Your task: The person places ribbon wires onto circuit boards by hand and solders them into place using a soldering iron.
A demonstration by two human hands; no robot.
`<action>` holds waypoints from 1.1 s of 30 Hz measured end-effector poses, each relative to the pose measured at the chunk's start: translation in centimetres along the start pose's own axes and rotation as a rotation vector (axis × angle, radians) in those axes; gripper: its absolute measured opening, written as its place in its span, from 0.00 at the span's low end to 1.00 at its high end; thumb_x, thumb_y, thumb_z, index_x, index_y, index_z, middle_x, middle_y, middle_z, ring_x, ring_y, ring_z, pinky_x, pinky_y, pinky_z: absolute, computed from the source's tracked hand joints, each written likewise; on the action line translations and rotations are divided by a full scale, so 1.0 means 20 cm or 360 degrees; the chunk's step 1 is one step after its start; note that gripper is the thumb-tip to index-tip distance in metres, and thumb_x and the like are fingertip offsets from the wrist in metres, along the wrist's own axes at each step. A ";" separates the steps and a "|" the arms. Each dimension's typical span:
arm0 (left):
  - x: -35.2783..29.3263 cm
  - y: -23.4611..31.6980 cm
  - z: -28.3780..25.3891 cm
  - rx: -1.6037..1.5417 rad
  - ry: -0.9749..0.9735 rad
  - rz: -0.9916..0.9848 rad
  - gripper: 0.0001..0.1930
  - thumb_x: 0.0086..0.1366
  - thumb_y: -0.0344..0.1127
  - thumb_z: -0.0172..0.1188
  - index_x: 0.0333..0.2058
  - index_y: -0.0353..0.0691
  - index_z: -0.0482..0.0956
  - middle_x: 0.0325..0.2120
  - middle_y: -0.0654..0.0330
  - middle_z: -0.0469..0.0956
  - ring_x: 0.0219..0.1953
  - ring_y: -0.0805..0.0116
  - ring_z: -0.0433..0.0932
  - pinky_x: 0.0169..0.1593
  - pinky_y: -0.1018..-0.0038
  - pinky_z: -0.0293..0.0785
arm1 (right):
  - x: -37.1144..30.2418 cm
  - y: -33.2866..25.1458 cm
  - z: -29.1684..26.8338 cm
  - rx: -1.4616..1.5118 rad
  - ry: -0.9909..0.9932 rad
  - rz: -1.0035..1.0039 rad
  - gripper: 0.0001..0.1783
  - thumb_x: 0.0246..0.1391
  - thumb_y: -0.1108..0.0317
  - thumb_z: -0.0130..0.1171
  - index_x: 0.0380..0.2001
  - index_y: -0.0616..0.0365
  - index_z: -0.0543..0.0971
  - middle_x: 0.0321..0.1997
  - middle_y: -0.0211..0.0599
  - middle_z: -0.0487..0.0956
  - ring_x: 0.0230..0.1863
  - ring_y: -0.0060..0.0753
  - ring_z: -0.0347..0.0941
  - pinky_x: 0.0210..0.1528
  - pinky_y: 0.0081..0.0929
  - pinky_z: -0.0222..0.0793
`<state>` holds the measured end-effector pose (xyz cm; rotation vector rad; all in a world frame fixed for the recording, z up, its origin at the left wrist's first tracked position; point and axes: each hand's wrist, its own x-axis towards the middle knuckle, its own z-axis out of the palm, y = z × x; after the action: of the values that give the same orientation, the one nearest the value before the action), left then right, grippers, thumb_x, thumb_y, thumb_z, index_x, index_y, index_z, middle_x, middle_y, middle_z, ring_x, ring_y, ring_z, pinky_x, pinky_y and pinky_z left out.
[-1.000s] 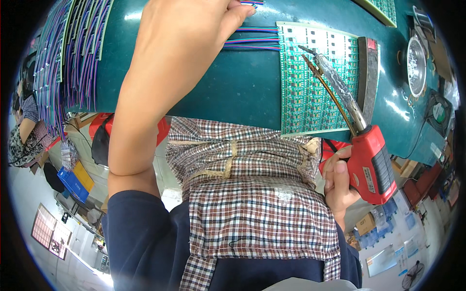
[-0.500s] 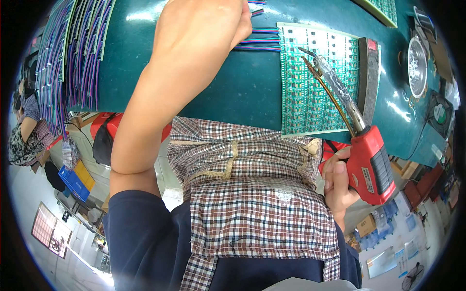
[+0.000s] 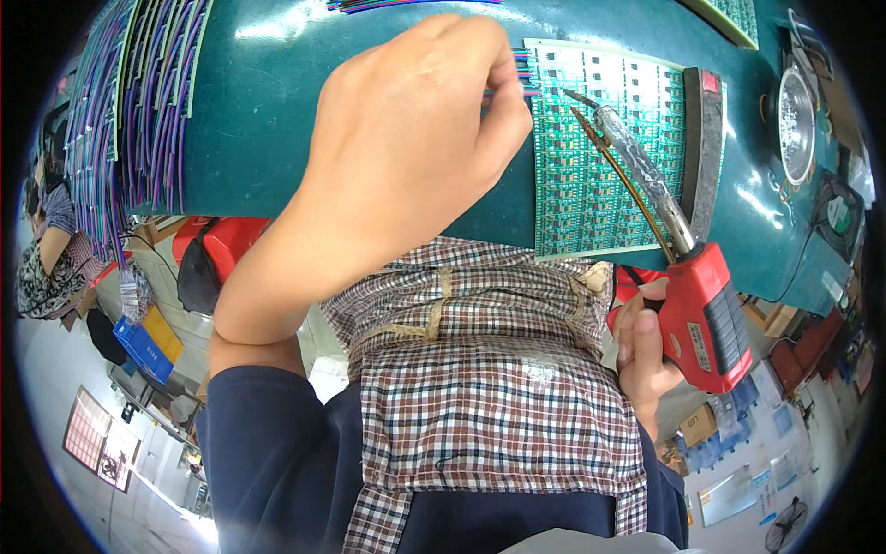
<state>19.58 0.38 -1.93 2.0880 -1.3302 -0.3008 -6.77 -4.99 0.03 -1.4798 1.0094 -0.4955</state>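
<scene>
The right fingers [image 3: 645, 325] grip the iron [image 3: 641, 157] by its handle [image 3: 709, 319], perhaps against heat; what the left fingers [image 3: 489, 48] hold, I cannot tell.

Black fan [image 3: 838, 214] at 3 o'clock. Cardboard box [image 3: 699, 425] at 4 o'clock; caged fan [image 3: 785, 524] beyond. Window [image 3: 88, 432] at 8 o'clock. Co-worker [image 3: 53, 244] at 9.

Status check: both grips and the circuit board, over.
Left grip by circuit board, its hold hidden. Right grip on red soldering gun. Gun's tip overlaps board in view; dark bar lies along board's right edge.
</scene>
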 end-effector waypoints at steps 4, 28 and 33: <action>-0.01 -0.01 0.04 0.0010 -0.0065 -0.0053 0.07 0.56 0.30 0.64 0.25 0.36 0.75 0.20 0.62 0.73 0.20 0.73 0.71 0.26 0.78 0.68 | -0.01 0.03 -0.04 -0.0203 -0.0077 -0.0036 0.12 0.57 0.75 0.53 0.43 0.71 0.70 0.16 0.31 0.66 0.11 0.16 0.55 0.16 0.17 0.53; 0.02 -0.02 0.04 0.0075 -0.0163 -0.0050 0.07 0.55 0.31 0.64 0.23 0.35 0.76 0.20 0.62 0.74 0.20 0.73 0.73 0.27 0.78 0.70 | 0.01 0.00 -0.01 -0.0201 -0.0123 -0.0050 0.05 0.56 0.76 0.54 0.32 0.67 0.70 0.19 0.34 0.67 0.12 0.16 0.56 0.14 0.17 0.54; 0.03 0.02 0.03 -0.0048 -0.0201 -0.0110 0.06 0.54 0.30 0.64 0.23 0.35 0.76 0.20 0.63 0.73 0.21 0.74 0.73 0.27 0.78 0.70 | 0.01 0.02 -0.03 -0.0264 -0.0113 -0.0074 0.05 0.56 0.75 0.54 0.31 0.67 0.70 0.19 0.34 0.68 0.12 0.17 0.57 0.14 0.17 0.53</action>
<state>19.33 -0.45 -2.02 2.1227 -1.3190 -0.4867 -7.24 -5.36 -0.27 -1.6602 0.9811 -0.3969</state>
